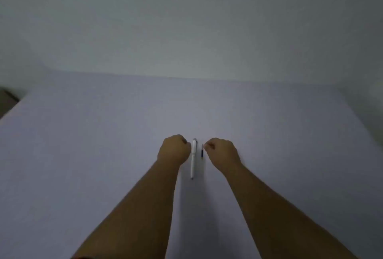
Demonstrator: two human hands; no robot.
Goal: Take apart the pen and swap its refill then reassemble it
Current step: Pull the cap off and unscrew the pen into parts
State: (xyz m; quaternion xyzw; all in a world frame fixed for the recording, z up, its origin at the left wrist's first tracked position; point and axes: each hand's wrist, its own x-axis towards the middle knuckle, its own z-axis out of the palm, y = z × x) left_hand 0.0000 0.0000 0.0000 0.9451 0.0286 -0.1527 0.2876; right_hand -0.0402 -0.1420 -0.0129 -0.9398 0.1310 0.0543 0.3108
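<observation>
1. A white pen [193, 158] lay whole on the pale table [83, 145], about midway between its left and right edges, running from the far edge towards the near one.
2. A thin dark refill [202, 152] lay just to its right.
3. The left hand [174, 150] was curled beside the pen, holding nothing visible.
4. The right hand [222, 152] seemed to pinch the refill's far end; blur left this uncertain.

Two bare forearms, no sleeves, no watch or rings visible. Left hand [174, 151], right hand [222, 152] ungloved.
</observation>
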